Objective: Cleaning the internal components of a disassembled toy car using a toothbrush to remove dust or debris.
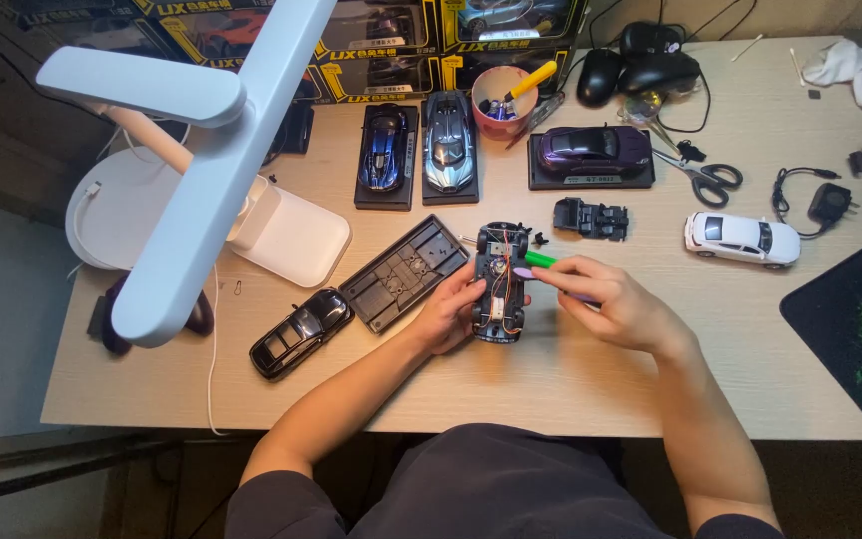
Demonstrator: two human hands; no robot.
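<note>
A wooden desk is seen from above. At the far left a white desk lamp is spread over the surface. Just right of it, a loose black car body and a dark display base are laid near the front edge.

Near the middle, an opened toy car chassis is held flat on the desk, its long axis running away from the person, nose towards the far edge. Its cover is off: thin wires, a small circuit board and black wheels are exposed. The left hand is wrapped around the chassis's left side, fingers closed on it. From the right, the right hand is closed on a green-handled tool, whose tip is laid across onto the chassis's upper half. Both hands are touching the chassis, one on each side; the left is the steadier, the right the working one.

Further right, a small black part, scissors and a white model car are set well apart from the hands.
</note>
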